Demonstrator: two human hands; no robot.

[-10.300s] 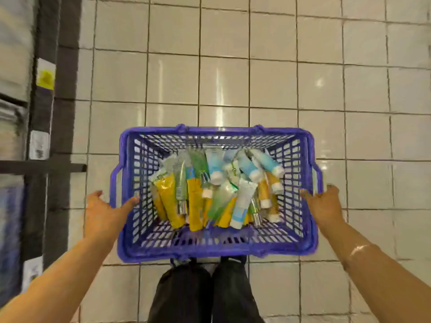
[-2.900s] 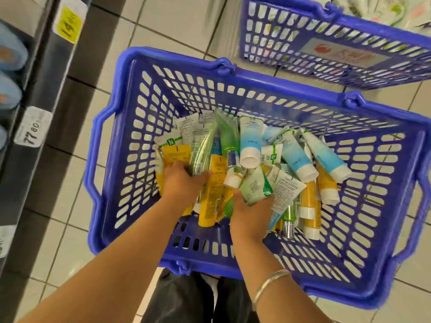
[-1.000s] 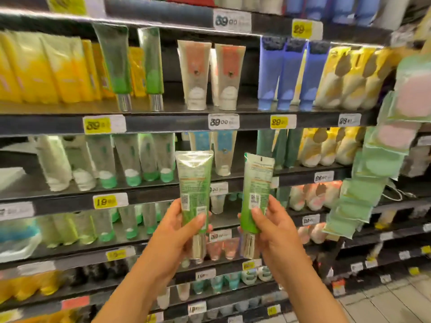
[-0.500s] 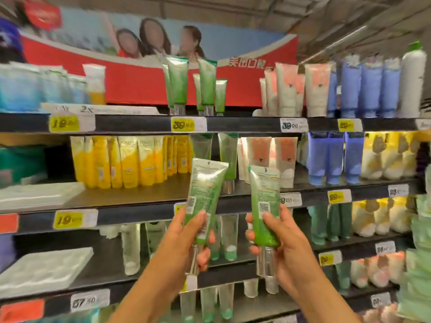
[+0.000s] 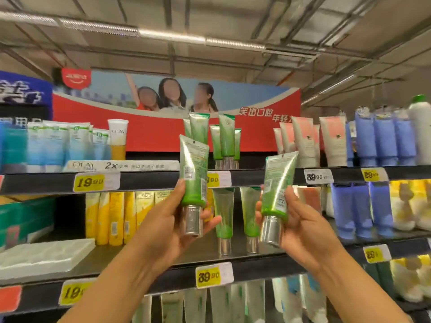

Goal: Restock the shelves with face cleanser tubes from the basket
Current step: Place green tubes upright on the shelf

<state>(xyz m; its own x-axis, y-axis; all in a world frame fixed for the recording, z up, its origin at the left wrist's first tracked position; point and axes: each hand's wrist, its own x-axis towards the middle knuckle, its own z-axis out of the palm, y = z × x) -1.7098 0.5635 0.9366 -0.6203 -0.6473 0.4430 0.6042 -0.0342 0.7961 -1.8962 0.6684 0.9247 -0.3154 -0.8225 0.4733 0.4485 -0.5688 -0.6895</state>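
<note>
While left hand (image 5: 172,227) grips green tube (image 5: 194,171), right hand (image 5: 300,226) grips another (image 5: 277,183).

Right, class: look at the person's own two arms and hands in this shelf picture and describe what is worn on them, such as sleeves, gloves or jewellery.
Both forearms are bare as far as the picture shows, with no sleeves in view. The left hand and the right hand wear no gloves. No ring shows on the fingers, and no watch or bracelet is visible on either wrist in this blurred view.
</note>
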